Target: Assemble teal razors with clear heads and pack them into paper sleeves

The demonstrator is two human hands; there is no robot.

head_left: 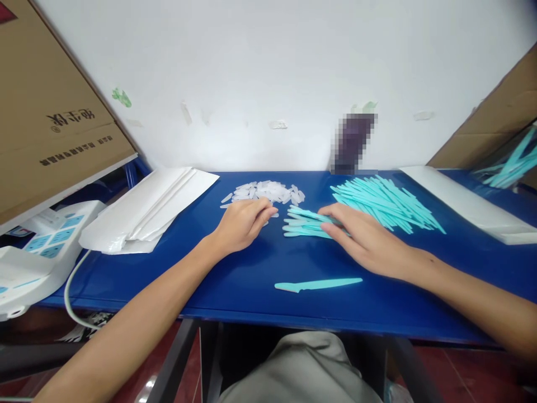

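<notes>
My left hand (242, 223) rests palm down on the blue table (235, 280), its fingertips at the near edge of a heap of small clear plastic caps (268, 192). Whether it holds a cap is hidden under the fingers. My right hand (361, 238) lies flat with its fingers on a small bunch of teal plastic sticks (302, 224). A large pile of the same teal sticks (386, 202) spreads out just behind and to the right of that hand. One single teal stick (318, 285) lies alone near the front of the table.
A stack of white plastic bags (146, 210) lies at the left. A white device with a cable (37, 252) sits at the far left under a cardboard box (50, 112). A white flat tray (470, 204) and another box (495, 123) holding teal sticks stand at the right. The wall is close behind.
</notes>
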